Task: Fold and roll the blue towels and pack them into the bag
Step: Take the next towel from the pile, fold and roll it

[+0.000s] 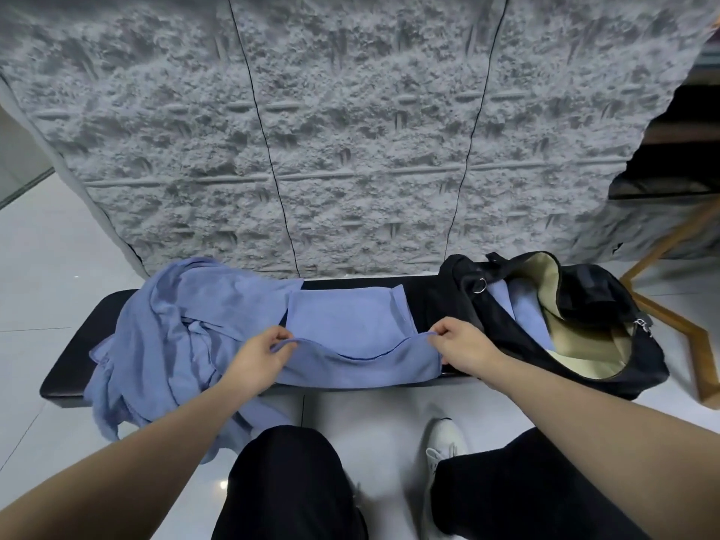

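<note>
Folding a soft blue cloth towel (346, 325) across a long black padded bench (74, 352), a person pinches its near edge at both ends and lifts that edge off the seat. The left hand (259, 354) nips the left corner between thumb and curled fingers; the right hand (463, 344) clamps the right corner the same way, the fabric sagging between them. The towel lies flat at the middle of the bench, its far edge near the grey rough-textured wall panel (350, 130). To the left, touching it, a rumpled heap of more blue towels (163, 337) spills over the bench's front, not yet folded. To the right, an open black duffel bag with a tan lining (576, 321) sits on the bench end, with at least one blue roll (522, 313) already inside. By this showing the job is early: packing has begun, one towel is mid-fold, the heap waits.
</note>
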A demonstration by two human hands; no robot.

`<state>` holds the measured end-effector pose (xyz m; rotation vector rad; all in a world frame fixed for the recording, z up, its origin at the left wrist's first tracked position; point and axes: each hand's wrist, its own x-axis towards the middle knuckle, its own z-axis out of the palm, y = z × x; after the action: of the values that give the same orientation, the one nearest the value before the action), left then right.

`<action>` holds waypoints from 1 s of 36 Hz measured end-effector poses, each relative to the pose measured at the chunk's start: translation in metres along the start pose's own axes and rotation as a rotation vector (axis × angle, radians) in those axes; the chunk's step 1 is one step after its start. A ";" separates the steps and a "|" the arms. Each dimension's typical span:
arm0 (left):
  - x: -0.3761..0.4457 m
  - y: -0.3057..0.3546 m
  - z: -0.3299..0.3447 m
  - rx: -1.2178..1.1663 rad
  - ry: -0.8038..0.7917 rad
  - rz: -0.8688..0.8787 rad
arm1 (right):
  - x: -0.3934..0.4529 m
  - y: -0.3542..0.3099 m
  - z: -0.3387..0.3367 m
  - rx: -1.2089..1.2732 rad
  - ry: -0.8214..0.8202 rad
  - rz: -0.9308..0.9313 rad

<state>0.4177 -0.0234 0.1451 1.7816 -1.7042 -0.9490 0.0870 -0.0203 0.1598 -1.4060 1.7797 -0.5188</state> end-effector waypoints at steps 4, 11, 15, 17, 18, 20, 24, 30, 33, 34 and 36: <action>0.019 -0.001 0.005 0.041 0.031 -0.025 | 0.018 -0.001 0.005 -0.007 0.060 -0.006; 0.051 -0.014 0.017 0.038 0.107 -0.019 | 0.048 -0.002 0.021 0.041 0.048 -0.014; 0.072 -0.008 0.021 -0.063 0.215 0.010 | 0.070 -0.002 0.025 0.117 0.167 -0.044; 0.083 -0.009 0.022 -0.086 0.240 0.007 | 0.079 -0.002 0.026 0.154 0.235 -0.069; 0.089 -0.011 0.022 -0.095 0.249 0.001 | 0.084 -0.002 0.027 0.161 0.257 -0.078; 0.101 -0.014 0.023 -0.106 0.266 -0.013 | 0.092 -0.003 0.028 0.175 0.286 -0.088; 0.123 -0.020 0.026 -0.135 0.293 -0.049 | 0.110 -0.007 0.030 0.190 0.315 -0.089; 0.148 -0.023 0.033 -0.193 0.289 -0.127 | 0.132 -0.006 0.033 0.214 0.320 -0.025; 0.157 -0.027 0.035 -0.160 0.281 -0.156 | 0.140 -0.005 0.034 0.235 0.303 -0.002; 0.160 -0.029 0.036 -0.145 0.283 -0.168 | 0.142 -0.004 0.035 0.247 0.292 0.012; 0.163 -0.033 0.039 -0.128 0.293 -0.188 | 0.144 -0.002 0.037 0.282 0.272 0.030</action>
<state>0.4056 -0.1771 0.0719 1.9121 -1.2864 -0.8047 0.1065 -0.1510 0.0915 -1.1536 1.8486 -0.9425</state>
